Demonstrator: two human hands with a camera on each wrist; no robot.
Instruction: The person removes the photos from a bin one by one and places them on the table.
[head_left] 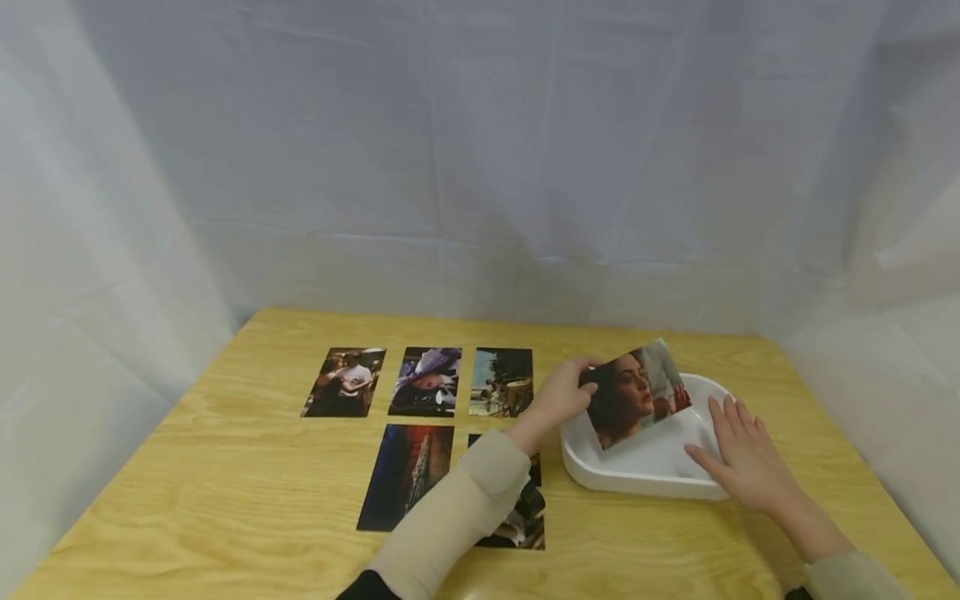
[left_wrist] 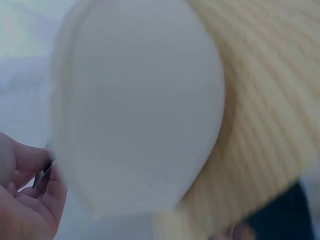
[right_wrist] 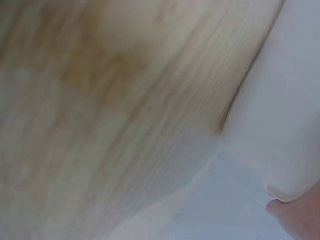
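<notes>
My left hand pinches a photo card by its left edge, fingers behind and thumb at the front. The card is tilted over the left part of a white tray with rounded corners. In the left wrist view, the left hand grips the card's dark edge beside the pale side of the tray. At the tray's right rim lies my right hand, fingers straight and spread, thumb over the inside. Only a bit of the right hand shows in the right wrist view, against the tray.
Left of the tray, photo cards lie in rows on the wooden table. The far row has a dancing-couple card, a purple-toned card and a street-scene card. Nearer lies a blue-and-red card; my left forearm partly covers another card.
</notes>
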